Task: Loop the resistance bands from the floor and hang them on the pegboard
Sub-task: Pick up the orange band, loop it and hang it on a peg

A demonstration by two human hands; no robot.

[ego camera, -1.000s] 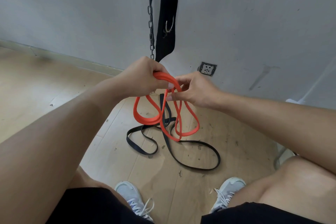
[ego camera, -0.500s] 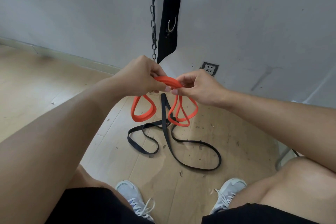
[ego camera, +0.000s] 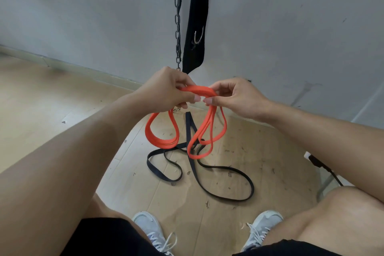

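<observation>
An orange resistance band [ego camera: 160, 140] is gathered into several loops that hang clear of the floor. My left hand [ego camera: 166, 91] pinches the top of the bundle from the left. My right hand [ego camera: 234, 97] pinches the same bundle from the right, thumbs nearly touching. One cluster of loops dangles under the left hand, another under the right. A black resistance band [ego camera: 230, 172] lies spread in loose curves on the wooden floor below the hands. No pegboard is in view.
A metal chain [ego camera: 177, 16] and a black strap with a metal hook [ego camera: 196, 27] hang against the grey wall ahead. My white shoes [ego camera: 153, 230] stand near the bottom edge. A black cable [ego camera: 324, 169] runs at the right.
The hanging orange loops have been drawn up shorter and split into two clusters. Both hands stayed close together at the top of the bundle and rose slightly.
</observation>
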